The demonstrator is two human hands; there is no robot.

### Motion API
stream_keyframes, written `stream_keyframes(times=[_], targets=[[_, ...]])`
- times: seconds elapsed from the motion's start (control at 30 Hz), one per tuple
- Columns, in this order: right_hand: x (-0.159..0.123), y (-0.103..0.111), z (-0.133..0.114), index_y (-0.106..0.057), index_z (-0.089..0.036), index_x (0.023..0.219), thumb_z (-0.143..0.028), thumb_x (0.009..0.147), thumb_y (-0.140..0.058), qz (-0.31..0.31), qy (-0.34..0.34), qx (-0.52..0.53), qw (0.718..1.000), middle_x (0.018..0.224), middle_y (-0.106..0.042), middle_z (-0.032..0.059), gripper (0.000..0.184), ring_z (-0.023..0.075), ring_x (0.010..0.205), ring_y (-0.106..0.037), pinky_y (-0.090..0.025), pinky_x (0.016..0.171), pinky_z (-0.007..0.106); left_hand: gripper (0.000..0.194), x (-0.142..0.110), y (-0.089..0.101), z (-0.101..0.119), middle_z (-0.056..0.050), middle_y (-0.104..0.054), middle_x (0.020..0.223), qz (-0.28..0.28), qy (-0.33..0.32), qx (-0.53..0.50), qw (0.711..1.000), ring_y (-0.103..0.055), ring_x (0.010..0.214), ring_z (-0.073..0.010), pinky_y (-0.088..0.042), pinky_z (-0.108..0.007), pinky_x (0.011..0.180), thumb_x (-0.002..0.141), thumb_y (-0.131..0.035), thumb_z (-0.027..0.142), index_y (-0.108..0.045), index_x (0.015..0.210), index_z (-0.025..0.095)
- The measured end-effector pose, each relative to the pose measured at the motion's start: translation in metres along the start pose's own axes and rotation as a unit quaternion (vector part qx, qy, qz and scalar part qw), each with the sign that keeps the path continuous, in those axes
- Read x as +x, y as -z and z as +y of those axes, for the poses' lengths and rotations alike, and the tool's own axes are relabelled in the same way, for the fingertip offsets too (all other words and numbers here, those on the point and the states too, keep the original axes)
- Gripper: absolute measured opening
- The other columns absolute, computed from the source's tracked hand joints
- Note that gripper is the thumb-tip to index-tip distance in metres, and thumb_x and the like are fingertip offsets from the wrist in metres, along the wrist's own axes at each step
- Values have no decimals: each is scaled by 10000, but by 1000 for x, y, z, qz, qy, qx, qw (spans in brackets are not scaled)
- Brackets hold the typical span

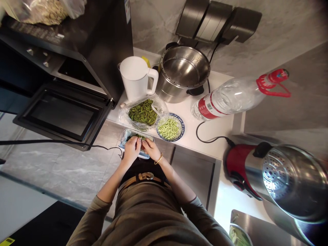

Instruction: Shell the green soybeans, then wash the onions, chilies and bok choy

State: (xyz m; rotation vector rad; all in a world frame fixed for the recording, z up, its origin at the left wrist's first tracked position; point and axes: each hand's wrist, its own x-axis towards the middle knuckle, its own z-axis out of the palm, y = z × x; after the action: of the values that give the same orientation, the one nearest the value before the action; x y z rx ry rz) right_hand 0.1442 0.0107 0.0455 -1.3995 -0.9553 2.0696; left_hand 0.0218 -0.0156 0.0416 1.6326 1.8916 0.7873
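Observation:
My left hand [132, 149] and my right hand [151, 149] meet over a small clear container [126, 136] at the counter's front edge. Both have their fingers pinched together on a green bean pod [141, 139] held between them. Just beyond lies a clear plastic bag of green pods [142, 112]. To its right stands a blue-rimmed bowl [180, 122] holding pale shelled beans [169, 128]. My right wrist wears a gold bangle.
A white jug [135, 78] and a steel pot [183, 72] stand at the back of the white counter [212, 130]. A large water bottle [230, 97] lies to the right, a red-and-steel kettle [282, 174] nearer. A black oven [61, 102] with its door open is at the left.

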Motion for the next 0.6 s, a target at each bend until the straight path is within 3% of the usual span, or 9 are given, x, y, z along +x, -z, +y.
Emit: stream_keyframes(times=[0.17, 0.3, 0.4, 0.5, 0.6], targets=[[1, -3, 6, -435, -237, 722, -439, 781, -616, 0, -36, 62, 997, 459, -357, -99, 277, 64, 382, -282, -224, 379, 206, 297, -1, 2, 0, -68, -613, 703, 13, -41, 112, 993, -594, 696, -183, -438, -289, 671, 948, -368, 257, -576, 749, 182], [0, 5, 4, -600, -184, 854, -417, 748, -650, -13, -39, 134, 990, 624, -584, -20, 261, 69, 464, -406, -278, 405, 194, 292, 3, 5, -14, -76, -633, 757, 2, -4, 145, 989, -606, 716, -182, -451, -287, 696, 951, -404, 269, -651, 827, 175], [3, 22, 0, -658, -166, 925, -358, 769, -608, 46, -56, 217, 973, 773, -668, 39, 252, 113, 626, -568, -429, 514, 212, 224, 0, -4, -36, -65, -659, 843, -60, 18, 138, 988, -621, 755, -171, -475, -277, 727, 923, -481, 268, -695, 912, 200], [9, 47, -1, -668, -193, 941, -326, 802, -543, 94, -42, 289, 952, 909, -692, 56, 229, 148, 803, -639, -517, 644, 250, 184, -5, -21, -55, -61, -676, 875, -123, 22, 149, 981, -631, 808, -181, -500, -290, 762, 862, -572, 228, -714, 979, 218], [16, 70, -1, -657, -212, 981, -325, 814, -516, 136, 5, 311, 940, 1018, -689, 59, 246, 154, 923, -645, -543, 739, 277, 185, 0, -35, -59, -74, -693, 928, -125, 16, 153, 980, -630, 882, -216, -503, -346, 822, 840, -592, 211, -719, 973, 227]])
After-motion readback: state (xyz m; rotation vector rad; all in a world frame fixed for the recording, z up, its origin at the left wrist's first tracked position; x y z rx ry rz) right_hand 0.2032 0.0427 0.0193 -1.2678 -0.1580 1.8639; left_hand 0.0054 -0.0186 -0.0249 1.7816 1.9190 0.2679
